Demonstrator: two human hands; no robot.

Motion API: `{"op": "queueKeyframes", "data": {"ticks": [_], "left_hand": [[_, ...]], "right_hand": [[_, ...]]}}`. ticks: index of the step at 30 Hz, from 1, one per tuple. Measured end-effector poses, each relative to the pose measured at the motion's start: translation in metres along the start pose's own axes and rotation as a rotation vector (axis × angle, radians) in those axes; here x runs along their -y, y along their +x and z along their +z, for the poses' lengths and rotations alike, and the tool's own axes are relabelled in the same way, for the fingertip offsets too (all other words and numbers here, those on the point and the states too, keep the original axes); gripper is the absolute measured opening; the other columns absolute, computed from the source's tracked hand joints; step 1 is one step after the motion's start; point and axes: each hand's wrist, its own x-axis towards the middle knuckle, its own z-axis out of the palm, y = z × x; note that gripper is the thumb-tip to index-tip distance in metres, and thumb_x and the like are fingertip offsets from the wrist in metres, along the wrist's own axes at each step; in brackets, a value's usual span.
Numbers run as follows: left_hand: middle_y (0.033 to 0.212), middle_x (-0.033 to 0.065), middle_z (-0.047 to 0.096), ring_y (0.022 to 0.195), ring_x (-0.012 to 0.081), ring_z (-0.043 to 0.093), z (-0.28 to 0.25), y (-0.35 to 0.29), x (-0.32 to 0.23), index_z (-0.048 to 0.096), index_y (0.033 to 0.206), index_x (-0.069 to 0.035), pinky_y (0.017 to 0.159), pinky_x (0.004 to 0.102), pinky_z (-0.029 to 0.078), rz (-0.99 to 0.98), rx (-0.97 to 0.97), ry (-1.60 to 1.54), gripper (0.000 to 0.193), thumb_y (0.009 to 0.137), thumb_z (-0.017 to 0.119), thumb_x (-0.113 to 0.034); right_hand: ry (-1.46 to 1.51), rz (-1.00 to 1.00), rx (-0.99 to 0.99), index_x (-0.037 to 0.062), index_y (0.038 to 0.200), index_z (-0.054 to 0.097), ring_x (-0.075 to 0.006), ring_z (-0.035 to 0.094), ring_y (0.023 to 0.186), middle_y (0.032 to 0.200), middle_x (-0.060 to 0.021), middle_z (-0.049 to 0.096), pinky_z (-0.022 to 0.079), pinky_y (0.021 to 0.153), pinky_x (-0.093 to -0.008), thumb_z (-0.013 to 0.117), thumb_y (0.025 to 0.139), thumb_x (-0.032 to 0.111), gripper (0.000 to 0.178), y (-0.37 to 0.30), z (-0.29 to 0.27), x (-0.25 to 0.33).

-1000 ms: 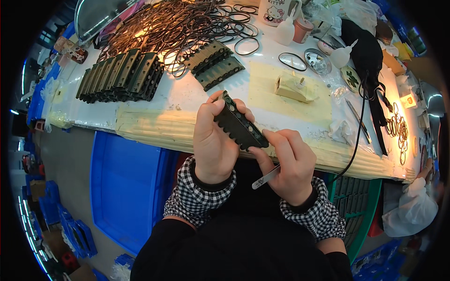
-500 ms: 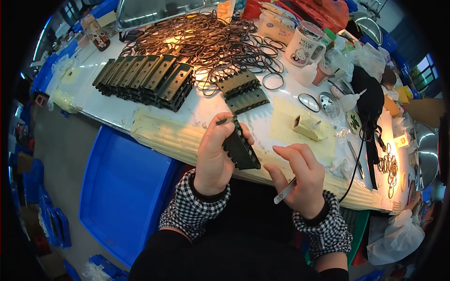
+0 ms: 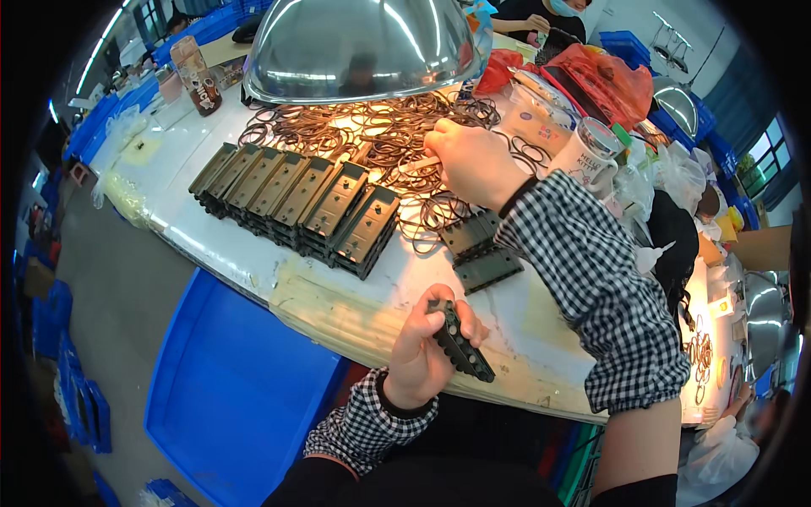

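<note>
My left hand [image 3: 420, 353] is closed around a dark green, narrow plastic part [image 3: 465, 351] with a notched edge and round holes, held tilted above the table's front edge. Stretched far forward, my right hand [image 3: 471, 160] is at the heap of thin dark rubber rings [image 3: 372, 127]. Its fingers are bent together, and the pale end of a thin flat tool [image 3: 420, 165] sticks out from them. Whether the fingertips also pinch a ring is hidden. Left of the right arm, similar green parts [image 3: 308, 196] stand stacked in a row; a few more [image 3: 486, 269] lie beside the right forearm.
A shiny domed lamp shade [image 3: 363, 51] hangs over the rings. At the right are a white mug [image 3: 583, 156], a red plastic bag [image 3: 604, 80] and a black bag [image 3: 673, 241]. Below the table's left edge sits a blue bin [image 3: 236, 380]. Another person [image 3: 541, 21] is across the table.
My right hand has gone from beside the left hand forward to the ring heap. My left hand still holds the green part, now turned. The view has shifted, bringing the lamp shade more into sight.
</note>
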Motion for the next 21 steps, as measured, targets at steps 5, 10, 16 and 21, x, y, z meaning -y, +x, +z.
{"op": "queueKeyframes", "data": {"ticks": [5, 10, 16, 21], "left_hand": [[0.078, 0.0076, 0.055, 0.075, 0.0221, 0.052, 0.006, 0.001, -0.001, 0.044, 0.098, -0.013, 0.088, 0.0436, 0.037, -0.051, -0.074, 0.085, 0.023, 0.085, 0.055, -0.028], [0.083, 0.0145, 0.059, 0.081, 0.0253, 0.053, -0.003, 0.0, 0.0, 0.044, 0.105, -0.009, 0.081, 0.0391, 0.042, 0.008, 0.002, -0.035, 0.023, 0.087, 0.056, -0.018], [0.085, 0.0143, 0.059, 0.081, 0.0247, 0.053, -0.006, 0.0, 0.001, 0.044, 0.105, -0.009, 0.08, 0.0378, 0.043, -0.011, 0.027, -0.044, 0.023, 0.088, 0.057, -0.017], [0.085, 0.0138, 0.058, 0.082, 0.025, 0.053, -0.007, 0.001, -0.001, 0.043, 0.105, -0.009, 0.079, 0.0375, 0.043, -0.003, 0.01, -0.008, 0.023, 0.088, 0.057, -0.018]], "right_hand": [[-0.17, -0.045, -0.158, 0.0051, 0.078, 0.067, -0.027, 0.067, 0.072, 0.079, -0.0119, 0.066, 0.052, 0.063, -0.0386, 0.055, 0.078, 0.014, 0.014, 0.069, 0.078, -0.044], [-0.26, -0.069, -0.038, 0.0022, 0.078, 0.065, -0.0309, 0.063, 0.076, 0.078, -0.0174, 0.065, 0.051, 0.073, -0.0415, 0.059, 0.072, 0.01, 0.012, 0.1, 0.103, -0.046], [-0.127, -0.101, 0.093, 0.0, 0.082, 0.063, -0.031, 0.062, 0.083, 0.08, -0.0204, 0.063, 0.051, 0.078, -0.0386, 0.059, 0.071, 0.008, 0.014, 0.09, 0.071, -0.038], [-0.006, -0.111, 0.091, 0.0118, 0.105, 0.063, -0.0303, 0.064, 0.086, 0.097, -0.0154, 0.06, 0.053, 0.074, -0.0418, 0.064, 0.081, 0.024, 0.026, 0.064, 0.062, -0.022]]}}
